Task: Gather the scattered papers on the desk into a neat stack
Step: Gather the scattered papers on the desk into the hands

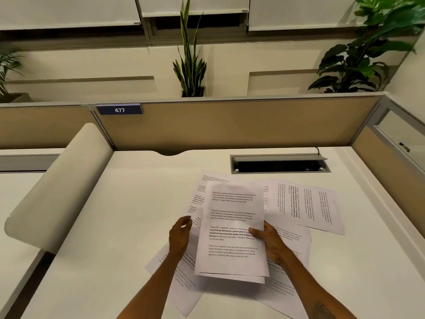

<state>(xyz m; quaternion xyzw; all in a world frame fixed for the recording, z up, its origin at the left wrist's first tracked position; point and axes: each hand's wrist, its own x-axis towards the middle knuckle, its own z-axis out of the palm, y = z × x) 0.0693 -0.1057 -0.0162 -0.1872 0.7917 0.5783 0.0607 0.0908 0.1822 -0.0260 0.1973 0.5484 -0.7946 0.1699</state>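
Observation:
Several printed white sheets lie scattered on the white desk (115, 238). A small bundle of sheets (232, 226) is lifted above the desk in the middle; my right hand (271, 242) grips its right edge with the thumb on top. My left hand (180, 238) is at the bundle's left edge, fingers curled against it. More loose sheets lie flat: a pair turned sideways at the right (305, 206), some fanned out behind the bundle (197, 199), and others under my forearms at the near left (184, 286) and near right (282, 288).
A rounded beige divider (59, 187) slopes along the desk's left side. A grey cable tray with its lid open (279, 163) is set into the desk at the back right. Tan partition panels (230, 125) bearing a blue "477" tag close the back; plants stand behind.

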